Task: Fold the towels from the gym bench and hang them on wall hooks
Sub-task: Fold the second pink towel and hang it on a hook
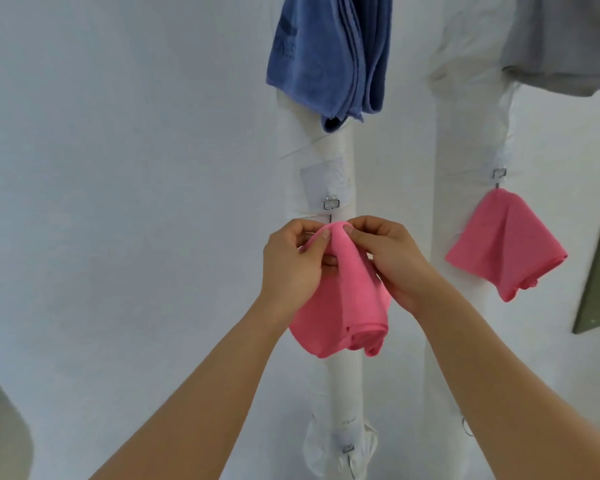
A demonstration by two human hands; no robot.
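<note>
Both forearms reach up as our left hand (291,261) and right hand (392,258) pinch the top fold of a pink towel (343,306) just under a metal hook (330,204), seemingly to catch it there. It hangs bunched and soft against the white post (343,375); another towel (506,244) already hangs at right.

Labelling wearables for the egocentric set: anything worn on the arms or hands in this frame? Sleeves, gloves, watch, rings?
Nothing worn that shows. The left hand and right hand are bare, with no gloves and no rings visible. Both forearms are bare from wrist to the frame edge: no sleeves, watch, bands or markers. Fingernails are short and unpainted.
</note>
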